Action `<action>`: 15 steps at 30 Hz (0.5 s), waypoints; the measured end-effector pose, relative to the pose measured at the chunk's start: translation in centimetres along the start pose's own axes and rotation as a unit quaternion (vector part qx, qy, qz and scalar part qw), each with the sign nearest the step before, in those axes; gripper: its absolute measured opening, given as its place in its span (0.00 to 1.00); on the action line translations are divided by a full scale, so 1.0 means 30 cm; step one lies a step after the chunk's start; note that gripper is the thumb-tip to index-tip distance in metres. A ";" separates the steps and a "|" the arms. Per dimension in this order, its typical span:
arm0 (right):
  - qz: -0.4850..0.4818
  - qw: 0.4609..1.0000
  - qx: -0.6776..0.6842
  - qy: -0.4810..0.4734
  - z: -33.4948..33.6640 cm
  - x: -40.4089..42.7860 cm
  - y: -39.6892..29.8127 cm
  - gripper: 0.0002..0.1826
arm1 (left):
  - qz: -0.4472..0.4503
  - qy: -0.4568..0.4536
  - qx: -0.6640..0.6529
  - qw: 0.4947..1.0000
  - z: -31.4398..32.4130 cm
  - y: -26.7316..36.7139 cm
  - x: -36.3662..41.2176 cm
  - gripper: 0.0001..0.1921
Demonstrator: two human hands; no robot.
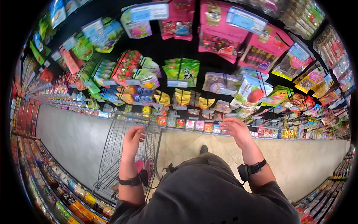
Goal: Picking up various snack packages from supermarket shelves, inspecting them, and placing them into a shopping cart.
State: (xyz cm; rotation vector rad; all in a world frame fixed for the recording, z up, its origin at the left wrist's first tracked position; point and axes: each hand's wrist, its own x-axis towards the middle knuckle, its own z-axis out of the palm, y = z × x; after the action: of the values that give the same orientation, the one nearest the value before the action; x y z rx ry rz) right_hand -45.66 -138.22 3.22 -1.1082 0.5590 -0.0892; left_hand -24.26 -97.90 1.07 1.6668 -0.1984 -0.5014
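Note:
My left hand [134, 137] is raised over the wire shopping cart [109, 151], its fingers loosely curled and holding nothing. A pink item [141, 165] lies inside the cart, partly hidden by my forearm. On the other side my right hand [235, 131] reaches out in front of the lower shelf, fingers apart and empty. Square packs [199, 125] stand in a row on that bottom shelf, just left of my right fingers. Above them hang small yellow pouches [182, 97], green bags [181, 70] and a white bag with a peach-coloured fruit picture [251, 91].
Large pink bags [221, 30] hang from hooks higher up, with price tags [149, 11] on the hook ends. Another stocked shelf [61, 184] runs behind me at the left. A tiled floor [181, 142] lies between. My wristbands [251, 168] have a cable near them.

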 end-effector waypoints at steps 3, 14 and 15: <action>-0.002 1.000 0.017 0.002 -0.112 0.011 -0.058 0.12 | 0.045 -0.020 -0.008 0.999 0.164 0.093 0.068 0.11; -0.018 0.999 0.027 -0.027 -0.397 0.022 -0.207 0.12 | 0.118 -0.048 -0.027 0.991 0.648 0.337 0.212 0.09; -0.030 0.999 0.029 -0.031 -0.409 0.027 -0.220 0.12 | 0.118 -0.046 -0.017 0.992 0.675 0.353 0.219 0.09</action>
State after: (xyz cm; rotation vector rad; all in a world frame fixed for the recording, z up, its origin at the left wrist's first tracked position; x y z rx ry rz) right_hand -49.37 -151.60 4.64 -1.0673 0.4656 -0.1221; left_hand -25.54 -120.51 8.30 1.5624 -0.4480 -0.4005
